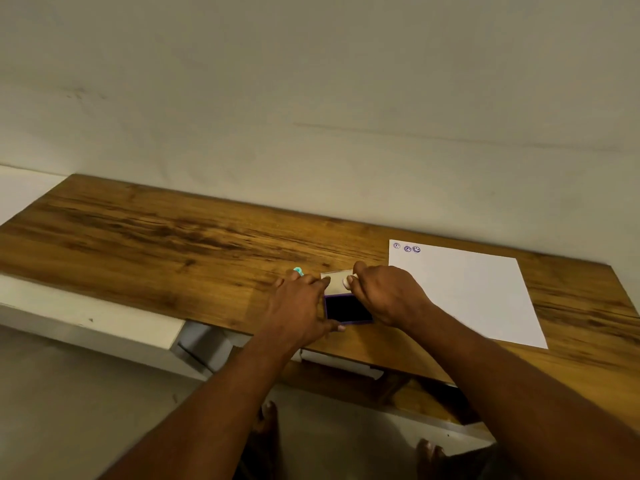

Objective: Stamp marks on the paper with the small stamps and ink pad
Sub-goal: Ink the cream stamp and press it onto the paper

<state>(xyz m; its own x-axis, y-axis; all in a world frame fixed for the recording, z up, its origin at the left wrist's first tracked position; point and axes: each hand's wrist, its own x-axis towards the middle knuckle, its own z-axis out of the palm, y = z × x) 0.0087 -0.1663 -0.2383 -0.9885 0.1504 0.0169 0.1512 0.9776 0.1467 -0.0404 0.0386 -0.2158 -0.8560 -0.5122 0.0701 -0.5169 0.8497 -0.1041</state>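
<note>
The purple ink pad (348, 308) lies open, dark pad upward; white stamp (346, 281) at its far end, teal stamp (298, 271) further left. The paper (467, 296), flat at right, bears three purple marks (407, 248).

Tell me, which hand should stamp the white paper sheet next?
Right, probably. The right hand pinches the small white round stamp by the open purple ink pad, and the white paper sheet lies on that side. The left hand holds the pad.
</note>
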